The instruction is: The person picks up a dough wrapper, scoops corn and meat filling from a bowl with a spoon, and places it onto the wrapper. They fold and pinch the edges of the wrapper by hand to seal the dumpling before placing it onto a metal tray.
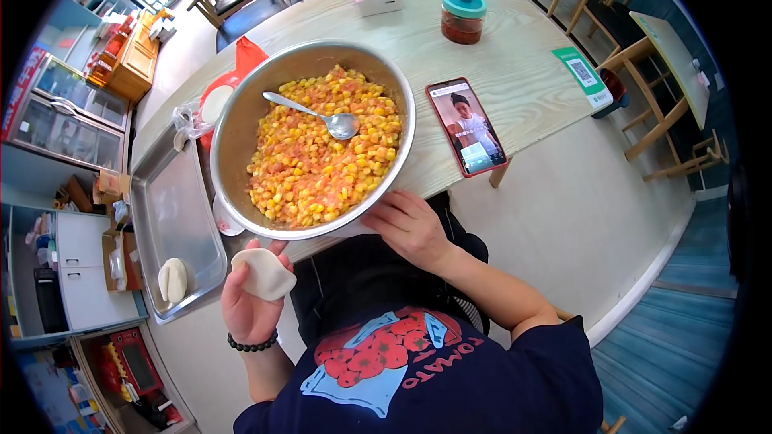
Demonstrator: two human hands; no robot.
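Observation:
My left hand (251, 305) pinches a round, white dough wrapper (268, 275) by its edge, just below a large metal bowl (229, 185). The wrapper lies flat over my fingers and carries nothing. Yellow corn mixed with pinkish minced meat (322, 169) fills the bowl, and a metal spoon (342, 125) rests on top. Against the lower right outside of the bowl, my right hand (414, 233) has its fingers bent; their tips are partly hidden. To the left, a metal tray (181, 217) holds a folded piece of white dough (172, 280).
A phone (466, 127) lies right of the bowl. Farther back stand a jar with a teal lid (463, 12) and a tissue box (376, 0). A green QR card (581, 78) is at the table's right end. A red plastic bag (241, 64) sits behind the bowl.

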